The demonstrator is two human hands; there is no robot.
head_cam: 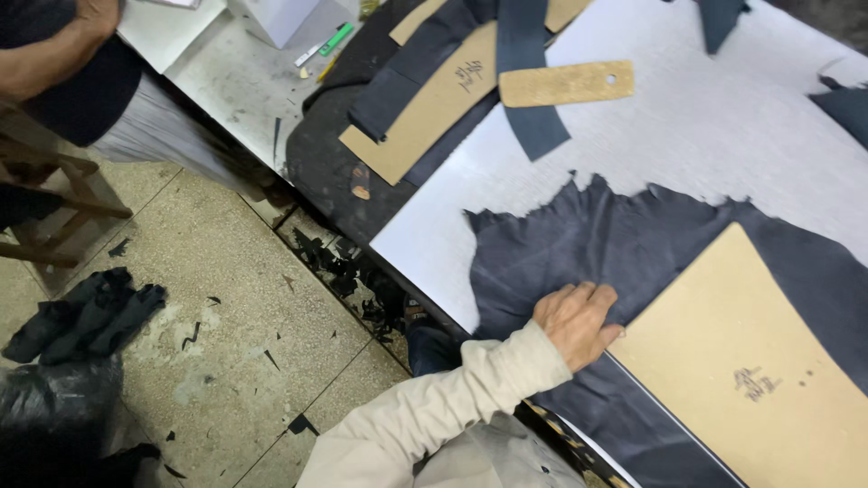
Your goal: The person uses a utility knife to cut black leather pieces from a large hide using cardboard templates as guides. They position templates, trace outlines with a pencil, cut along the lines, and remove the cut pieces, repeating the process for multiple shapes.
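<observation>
Dark navy leather (579,244) lies spread across the white cutting board (705,126), its edge ragged toward the top, and my left hand (576,321) presses flat on it, fingers stretched out and close together, gripping nothing. Just beside my fingertips sits a large tan cardboard pattern (741,361), laid on the same hide; my thumb side touches its near edge. My right hand is out of view. Farther up the table a narrower cardboard pattern (425,108) rests under dark leather strips (529,81), with a cork-coloured tab (565,84) on top. On the tiled floor (235,316), black scraps (339,262) lie scattered, and another person's arm (54,45) shows at the upper left.
</observation>
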